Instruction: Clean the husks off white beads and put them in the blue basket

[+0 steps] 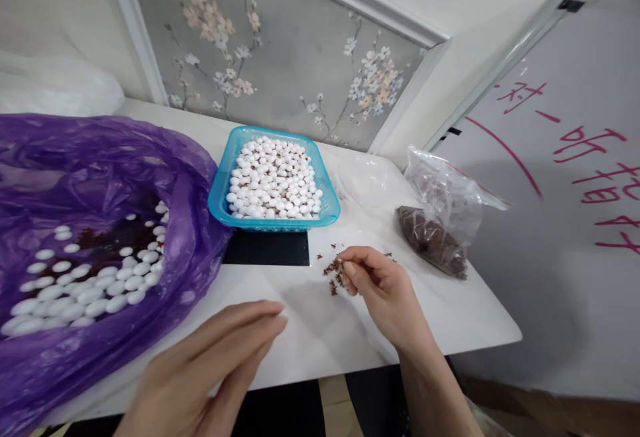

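Some small, spiky brown bits (pixel 333 287) lie right of the middle on the smooth white table (pixel 465 317), where your right hand (pixel 387 297) seems to be picking, though I can't tell if it or your left hand (pixel 205 360) grips any, so next pinch gently.

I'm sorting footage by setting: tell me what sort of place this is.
Probably an indoor handwork corner, at home or in a workshop: small brown pieces lie on a white tabletop near a blue rectangular plastic basket of white oval pieces, and a white board with red handwriting stands alongside.
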Demonstrator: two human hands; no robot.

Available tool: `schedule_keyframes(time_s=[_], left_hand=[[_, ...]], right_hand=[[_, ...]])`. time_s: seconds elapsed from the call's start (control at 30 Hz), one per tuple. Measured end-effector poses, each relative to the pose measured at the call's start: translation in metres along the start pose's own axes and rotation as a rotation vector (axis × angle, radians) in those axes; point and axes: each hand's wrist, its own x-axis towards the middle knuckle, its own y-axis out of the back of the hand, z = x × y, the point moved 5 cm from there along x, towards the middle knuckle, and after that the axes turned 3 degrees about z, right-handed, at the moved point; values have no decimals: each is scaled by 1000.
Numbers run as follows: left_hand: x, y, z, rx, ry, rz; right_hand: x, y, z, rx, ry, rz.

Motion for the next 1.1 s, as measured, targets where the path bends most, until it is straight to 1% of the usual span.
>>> schedule_keyframes(time_s=[0.03,0.1,0.17,0.23,0.33,0.37,0.4,0.47,0.57,0.67,0.77,0.83,0.9,0.97,1.03,1.1], left_hand=[[9,-6,5,-11,3,-4],[26,-17,11,-112,97,-27],[38,-26,14,-238,182,-44],[45,-29,18,-302,190,-49],[49,-25,22,-291,137,-16],[48,-24,22,-289,138,-4],[47,-22,21,-299,159,5],[45,-22,16,-358,244,-13],[42,-25,11,-514,378,-87],[39,-30,8,-688,527,-145],[33,-33,5,-883,716,-184],[30,-35,6,-999,806,-222],[27,-36,7,-1072,872,-256],[26,-37,8,-1115,913,-271],[25,-38,9,-1127,937,-274],[26,-38,9,-1108,936,-268]], right_hand=[[-2,-3,-5,73,-8,-14],[-7,-10,-16,197,-12,-51],[-13,-17,-29,262,9,-92],[-17,-21,-39,302,31,-119],[-21,-25,-49,336,57,-131],[-21,-26,-51,345,61,-131],[-21,-27,-52,354,66,-131],[-22,-28,-52,362,77,-125],[-24,-28,-51,300,128,-113],[-28,-25,-54,134,271,-52],[-33,-20,-61,-50,472,81],[-35,-19,-66,-154,601,152],[-36,-20,-68,-215,699,155],[-35,-22,-70,-240,762,103],[-35,-23,-72,-268,836,74],[-34,-22,-77,-309,898,94]])
